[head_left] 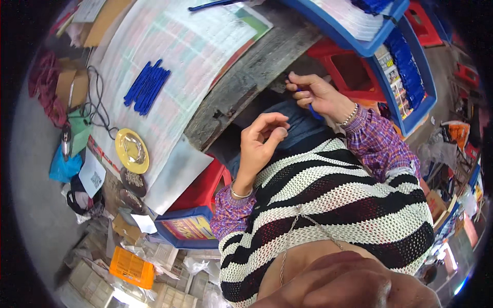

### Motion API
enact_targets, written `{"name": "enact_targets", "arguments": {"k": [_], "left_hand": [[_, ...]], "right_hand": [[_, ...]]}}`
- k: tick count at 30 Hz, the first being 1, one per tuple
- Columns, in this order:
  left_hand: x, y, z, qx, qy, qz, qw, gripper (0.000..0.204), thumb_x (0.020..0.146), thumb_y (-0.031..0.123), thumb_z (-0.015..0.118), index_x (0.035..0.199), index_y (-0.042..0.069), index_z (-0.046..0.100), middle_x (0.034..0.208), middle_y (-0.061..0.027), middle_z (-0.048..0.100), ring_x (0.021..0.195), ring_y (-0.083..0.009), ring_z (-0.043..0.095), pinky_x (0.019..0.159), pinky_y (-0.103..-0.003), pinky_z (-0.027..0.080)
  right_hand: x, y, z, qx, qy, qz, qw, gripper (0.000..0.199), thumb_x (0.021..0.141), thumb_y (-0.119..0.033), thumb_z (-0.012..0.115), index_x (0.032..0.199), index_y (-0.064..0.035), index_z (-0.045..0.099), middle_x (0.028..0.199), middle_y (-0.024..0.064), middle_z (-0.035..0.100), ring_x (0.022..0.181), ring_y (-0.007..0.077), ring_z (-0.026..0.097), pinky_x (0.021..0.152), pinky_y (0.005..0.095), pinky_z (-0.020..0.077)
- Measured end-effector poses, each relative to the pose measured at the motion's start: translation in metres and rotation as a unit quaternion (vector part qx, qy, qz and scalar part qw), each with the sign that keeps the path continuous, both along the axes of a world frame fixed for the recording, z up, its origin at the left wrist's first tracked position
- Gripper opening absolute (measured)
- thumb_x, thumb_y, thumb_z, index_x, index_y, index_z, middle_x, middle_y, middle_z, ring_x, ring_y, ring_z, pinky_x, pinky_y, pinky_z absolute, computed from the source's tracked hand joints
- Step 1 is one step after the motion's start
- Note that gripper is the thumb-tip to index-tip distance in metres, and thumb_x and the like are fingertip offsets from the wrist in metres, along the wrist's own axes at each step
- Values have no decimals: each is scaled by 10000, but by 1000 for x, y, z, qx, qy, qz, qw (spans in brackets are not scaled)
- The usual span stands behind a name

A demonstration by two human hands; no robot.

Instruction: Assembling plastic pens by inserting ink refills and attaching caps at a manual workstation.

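Note:
My left hand (263, 142) is over my lap at the table's edge, fingers loosely curled and the thumb apart from them. Nothing shows between its fingers. Further right, my right hand (323, 95) is closed around a slim blue item (314, 112); part of it comes out below the palm and a dark tip shows near the thumb. Its kind is mostly hidden by the fingers. On the white-sheeted table (174, 46) at the left, several slim dark-blue sticks (147, 87) lie side by side, apart from both hands.
A yellow round dish (132, 151) sits at the table's left edge near a dark cord (97, 102). Blue-rimmed trays (411, 120) holding blue pieces stand at the upper right by a red stool (349, 72). An orange basket (131, 267) is at lower left.

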State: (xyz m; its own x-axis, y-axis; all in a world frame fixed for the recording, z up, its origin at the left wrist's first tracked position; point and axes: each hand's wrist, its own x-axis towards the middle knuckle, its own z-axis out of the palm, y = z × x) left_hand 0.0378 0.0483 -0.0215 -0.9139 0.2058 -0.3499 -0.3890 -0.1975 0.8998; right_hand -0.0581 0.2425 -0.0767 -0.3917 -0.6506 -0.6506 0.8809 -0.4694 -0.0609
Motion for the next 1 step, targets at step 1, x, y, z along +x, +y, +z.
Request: {"name": "enact_targets", "arguments": {"k": [1], "left_hand": [[-2, 3, -1, 4, 1, -9, 1000, 192, 833, -2, 589, 1024, -16, 596, 903, -63, 617, 819, -112, 609, 719, -225, 492]], "right_hand": [[0, -2, 1, -3, 6, 5, 1000, 202, 892, -214, 591, 930, -54, 475, 750, 2, 475, 479, 26, 306, 383, 159, 240]]}}
